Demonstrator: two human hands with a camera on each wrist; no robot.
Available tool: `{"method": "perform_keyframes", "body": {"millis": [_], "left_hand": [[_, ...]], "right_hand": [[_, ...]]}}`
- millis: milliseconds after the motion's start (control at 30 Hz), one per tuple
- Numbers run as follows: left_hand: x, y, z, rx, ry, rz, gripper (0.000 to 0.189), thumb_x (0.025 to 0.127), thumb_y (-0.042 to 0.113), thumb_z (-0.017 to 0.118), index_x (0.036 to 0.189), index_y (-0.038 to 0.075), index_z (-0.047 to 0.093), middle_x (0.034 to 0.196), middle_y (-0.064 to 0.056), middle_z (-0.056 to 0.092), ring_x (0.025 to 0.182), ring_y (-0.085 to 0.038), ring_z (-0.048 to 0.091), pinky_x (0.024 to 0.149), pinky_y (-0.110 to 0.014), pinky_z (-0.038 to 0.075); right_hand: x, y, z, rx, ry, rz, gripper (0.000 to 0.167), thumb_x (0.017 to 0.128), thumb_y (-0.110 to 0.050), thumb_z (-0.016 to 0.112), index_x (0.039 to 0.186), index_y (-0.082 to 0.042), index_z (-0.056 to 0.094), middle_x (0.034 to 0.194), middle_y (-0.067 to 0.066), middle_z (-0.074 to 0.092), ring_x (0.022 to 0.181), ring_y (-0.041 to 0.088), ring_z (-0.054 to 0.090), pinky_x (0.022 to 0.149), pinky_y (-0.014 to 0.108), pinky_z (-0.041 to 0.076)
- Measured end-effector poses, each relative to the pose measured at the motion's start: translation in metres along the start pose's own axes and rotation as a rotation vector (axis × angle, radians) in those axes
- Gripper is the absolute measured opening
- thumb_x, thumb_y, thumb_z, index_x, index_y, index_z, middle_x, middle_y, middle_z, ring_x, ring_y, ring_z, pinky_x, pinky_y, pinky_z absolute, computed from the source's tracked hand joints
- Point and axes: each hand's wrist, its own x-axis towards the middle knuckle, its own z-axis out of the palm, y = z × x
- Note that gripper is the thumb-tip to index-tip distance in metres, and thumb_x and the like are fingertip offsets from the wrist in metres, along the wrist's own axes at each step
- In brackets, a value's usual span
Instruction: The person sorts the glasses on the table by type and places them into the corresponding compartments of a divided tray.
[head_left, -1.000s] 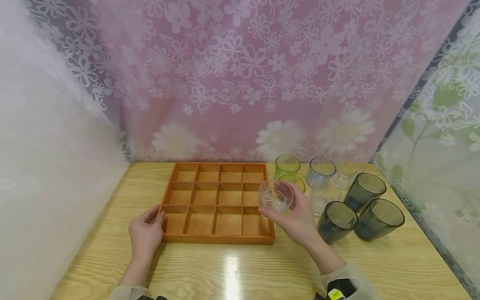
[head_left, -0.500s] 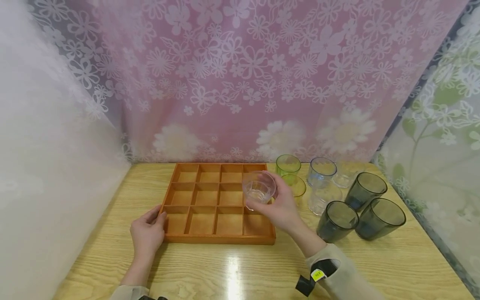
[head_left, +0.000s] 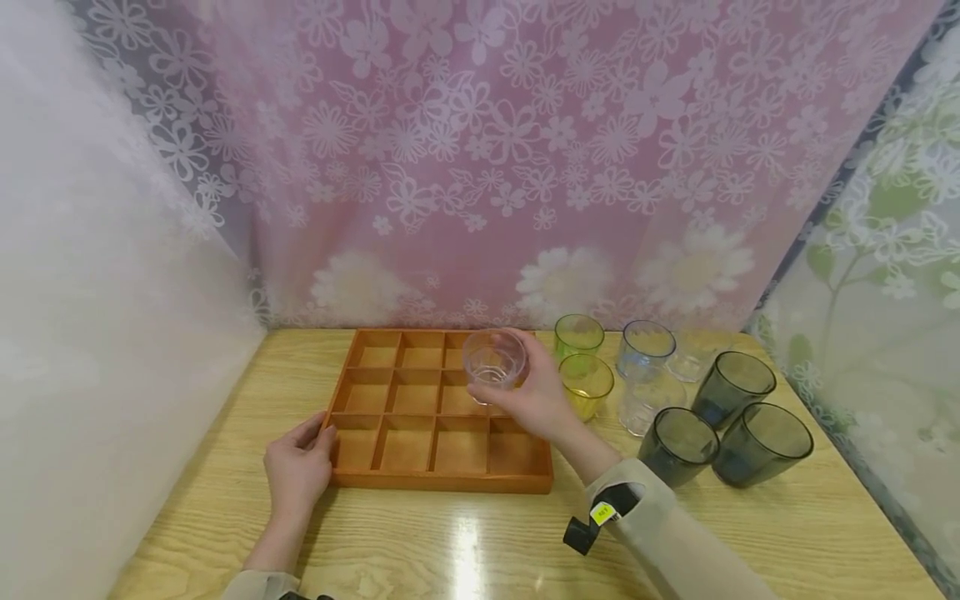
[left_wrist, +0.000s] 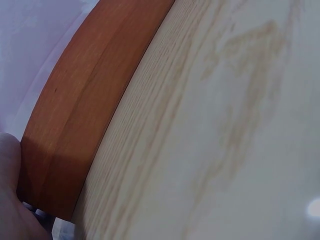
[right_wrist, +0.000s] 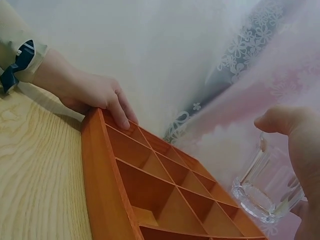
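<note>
A clear drinking glass (head_left: 492, 367) is in my right hand (head_left: 542, 398), thumb on the near side and fingers round the far side. It hovers over the back right part of a divided wooden tray (head_left: 442, 482); the right wrist view shows the glass (right_wrist: 255, 200) upright and above the dividers. My left hand (head_left: 297, 468) grips the tray's left side near the front corner, thumb over the rim. In the left wrist view only a bit of that hand (left_wrist: 12, 200) shows, against the tray's outer wall (left_wrist: 85, 105). The compartments in sight hold nothing.
Right of the tray stand a green glass (head_left: 579, 337), a yellow glass (head_left: 587, 392), a blue-rimmed glass (head_left: 647, 350), clear glasses (head_left: 647, 410) and dark grey glasses (head_left: 678, 446). A flowered curtain (head_left: 480, 167) hangs behind the table (head_left: 390, 542).
My right hand has carried the clear glass leftward and away from me, from the tray's right edge to over its back compartments. The left hand keeps its hold on the tray.
</note>
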Motion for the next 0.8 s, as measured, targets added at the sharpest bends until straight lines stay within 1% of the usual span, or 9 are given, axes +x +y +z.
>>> {"method": "perform_keyframes", "body": {"millis": [67, 200, 333, 467, 667, 800], "left_hand": [[-0.001, 0.000, -0.001, -0.006, 0.001, 0.001, 0.030, 0.100, 0.003, 0.072, 0.129, -0.006, 0.073, 0.126, -0.025, 0.071, 0.112, -0.035, 0.070, 0.073, -0.006, 0.051], [-0.001, 0.000, -0.002, -0.013, -0.001, 0.012, 0.029, 0.100, 0.002, 0.071, 0.128, -0.007, 0.072, 0.126, -0.027, 0.070, 0.113, -0.037, 0.069, 0.073, -0.005, 0.051], [0.000, -0.001, 0.000, -0.021, 0.002, 0.016, 0.029, 0.100, 0.002, 0.072, 0.127, -0.007, 0.073, 0.125, -0.026, 0.071, 0.112, -0.036, 0.069, 0.074, -0.006, 0.051], [0.001, -0.003, 0.001, -0.020, 0.005, 0.021, 0.029, 0.100, 0.001, 0.072, 0.127, -0.007, 0.073, 0.125, -0.026, 0.071, 0.111, -0.036, 0.070, 0.073, -0.005, 0.051], [0.001, -0.003, 0.001, -0.021, 0.008, 0.034, 0.029, 0.099, 0.001, 0.073, 0.127, -0.007, 0.073, 0.124, -0.026, 0.071, 0.110, -0.036, 0.071, 0.073, -0.006, 0.051], [0.001, -0.003, 0.000, -0.022, 0.004, 0.030, 0.029, 0.100, 0.002, 0.072, 0.127, -0.007, 0.073, 0.124, -0.026, 0.071, 0.110, -0.036, 0.070, 0.073, -0.006, 0.051]], "right_hand": [[0.003, 0.002, 0.003, -0.011, 0.001, 0.000, 0.084, 0.077, -0.020, 0.099, 0.148, -0.010, 0.053, 0.141, 0.009, 0.062, 0.131, 0.032, 0.057, 0.104, 0.052, 0.053], [0.009, 0.006, 0.008, -0.044, 0.017, 0.011, 0.087, 0.077, -0.023, 0.099, 0.149, -0.012, 0.052, 0.142, 0.010, 0.063, 0.130, 0.027, 0.058, 0.104, 0.049, 0.053], [0.016, 0.010, 0.010, -0.043, 0.023, 0.024, 0.088, 0.076, -0.023, 0.099, 0.150, -0.011, 0.052, 0.143, 0.011, 0.062, 0.130, 0.029, 0.059, 0.103, 0.050, 0.054], [0.023, 0.015, 0.014, -0.043, 0.024, 0.046, 0.089, 0.077, -0.023, 0.099, 0.150, -0.011, 0.052, 0.141, 0.008, 0.063, 0.130, 0.034, 0.059, 0.103, 0.050, 0.054], [0.032, 0.023, 0.021, -0.023, 0.018, 0.082, 0.087, 0.079, -0.026, 0.097, 0.151, -0.012, 0.050, 0.144, 0.006, 0.062, 0.132, 0.035, 0.057, 0.108, 0.050, 0.049], [0.037, 0.026, 0.025, -0.006, 0.021, 0.107, 0.088, 0.081, -0.029, 0.096, 0.153, -0.012, 0.048, 0.144, 0.002, 0.061, 0.134, 0.033, 0.056, 0.110, 0.049, 0.048]]}}
